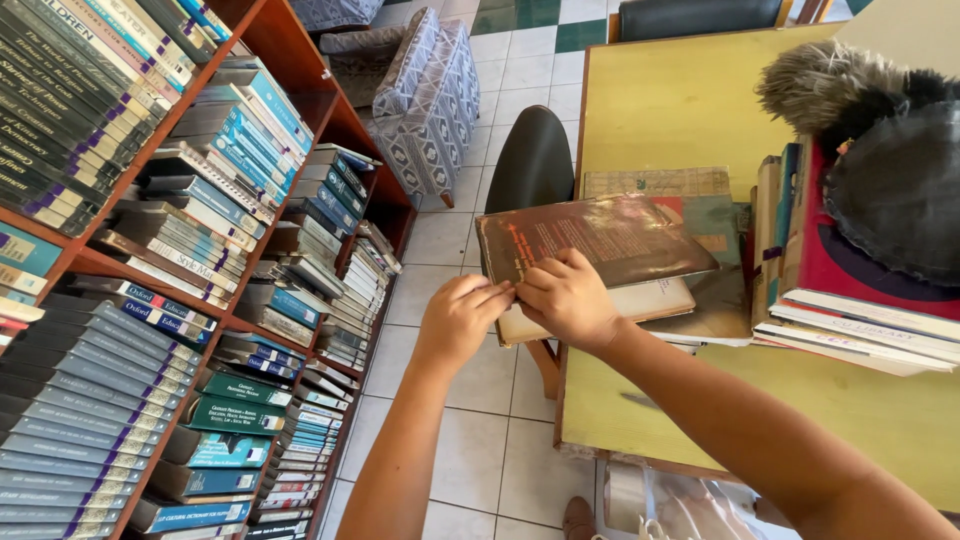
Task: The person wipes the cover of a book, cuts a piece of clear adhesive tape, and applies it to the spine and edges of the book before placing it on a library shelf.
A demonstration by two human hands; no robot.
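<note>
Left hand [458, 315] and right hand [568, 296] close together, fingers pinching the near edge of a dark brown book [590, 240]. Book on top of a small pile of books [690, 300] at the edge of a yellow-green counter [680, 100]. Both arms stretched forward from below, wrists slightly bent. Further right, upright books [785, 220] and a dark hat [895, 190]. On the left, a wooden bookshelf [290, 60] over a pale tiled floor [470, 450]; a dark chair [530, 160] behind.

You have a dark brown glossy-covered book [590, 240], lying tilted at the yellow table's [680, 100] near-left edge.
</note>
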